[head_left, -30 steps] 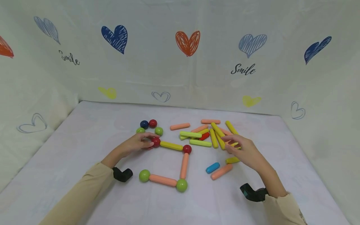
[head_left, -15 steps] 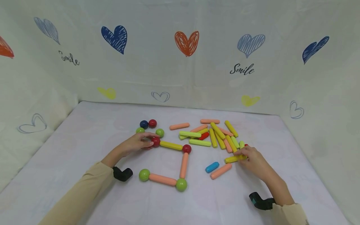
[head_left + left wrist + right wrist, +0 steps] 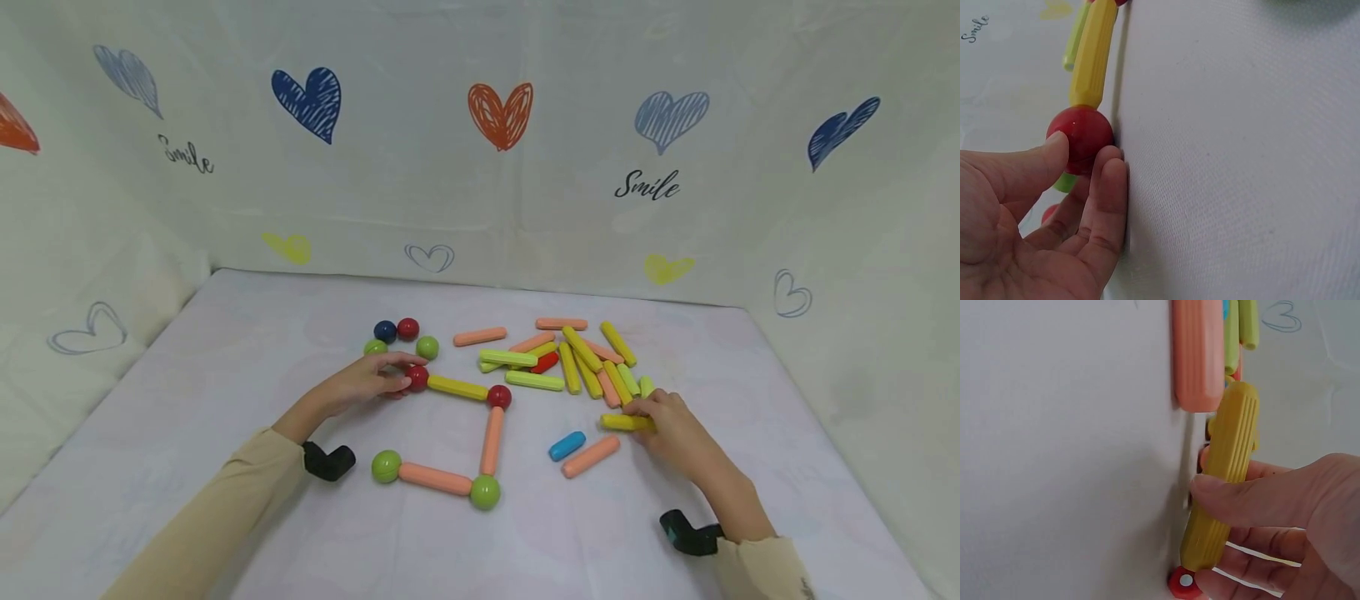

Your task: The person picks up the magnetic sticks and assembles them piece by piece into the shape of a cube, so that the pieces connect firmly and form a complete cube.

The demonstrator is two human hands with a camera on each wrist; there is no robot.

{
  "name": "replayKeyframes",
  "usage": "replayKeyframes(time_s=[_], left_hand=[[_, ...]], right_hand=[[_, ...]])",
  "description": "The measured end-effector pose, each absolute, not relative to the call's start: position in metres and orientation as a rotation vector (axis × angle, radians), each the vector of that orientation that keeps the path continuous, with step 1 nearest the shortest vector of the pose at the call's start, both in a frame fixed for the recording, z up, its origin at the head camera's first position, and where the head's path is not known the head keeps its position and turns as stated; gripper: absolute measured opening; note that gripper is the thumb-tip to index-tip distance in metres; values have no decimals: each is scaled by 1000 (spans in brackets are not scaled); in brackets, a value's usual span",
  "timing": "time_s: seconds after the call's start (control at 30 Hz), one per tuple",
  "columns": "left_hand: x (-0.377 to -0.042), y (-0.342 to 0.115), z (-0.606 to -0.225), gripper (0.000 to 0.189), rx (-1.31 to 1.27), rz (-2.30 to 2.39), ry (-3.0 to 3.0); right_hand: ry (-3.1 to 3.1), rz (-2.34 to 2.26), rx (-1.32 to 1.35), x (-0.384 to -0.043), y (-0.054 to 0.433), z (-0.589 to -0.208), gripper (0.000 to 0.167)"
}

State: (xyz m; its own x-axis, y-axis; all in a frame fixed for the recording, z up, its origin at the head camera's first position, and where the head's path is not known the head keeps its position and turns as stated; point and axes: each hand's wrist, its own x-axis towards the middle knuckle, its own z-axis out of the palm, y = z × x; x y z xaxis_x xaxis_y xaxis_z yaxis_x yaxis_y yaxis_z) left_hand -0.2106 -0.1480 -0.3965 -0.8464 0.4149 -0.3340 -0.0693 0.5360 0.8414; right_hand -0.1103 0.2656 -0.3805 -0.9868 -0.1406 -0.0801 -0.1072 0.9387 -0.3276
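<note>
My left hand (image 3: pixel 367 385) pinches a red ball (image 3: pixel 1082 134) between thumb and fingers. From that ball a yellow rod (image 3: pixel 457 388) runs to a second red ball (image 3: pixel 499 397). A peach rod (image 3: pixel 492 442) leads on to a green ball (image 3: pixel 485 492), and another peach rod (image 3: pixel 435 479) ends at a green ball (image 3: pixel 386 467), making a three-sided shape. My right hand (image 3: pixel 671 429) grips a loose yellow rod (image 3: pixel 1235 425), thumb on its near side. Some of the fingers are hidden behind that rod.
Mixed yellow, lime and peach rods (image 3: pixel 534 381) lie at the back right. A short blue rod (image 3: pixel 567 446) and a peach rod (image 3: pixel 591 457) sit left of my right hand. Several loose balls (image 3: pixel 408 329) stand behind my left hand.
My right hand has come down and rightward from over the rod pile, and now holds the yellow rod, slightly shifted and turned. The left hand stays on the red ball.
</note>
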Motion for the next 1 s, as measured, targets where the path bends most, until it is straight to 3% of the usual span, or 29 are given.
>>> replayKeyframes(time_s=[0.53, 1.0], left_hand=[[-211, -149, -395, 39, 288, 1300, 2246], [-211, -149, -396, 38, 306, 1319, 2225]], right_hand=[[2941, -1025, -164, -112, 236, -357, 38], [2358, -1568, -246, -105, 113, -368, 38]])
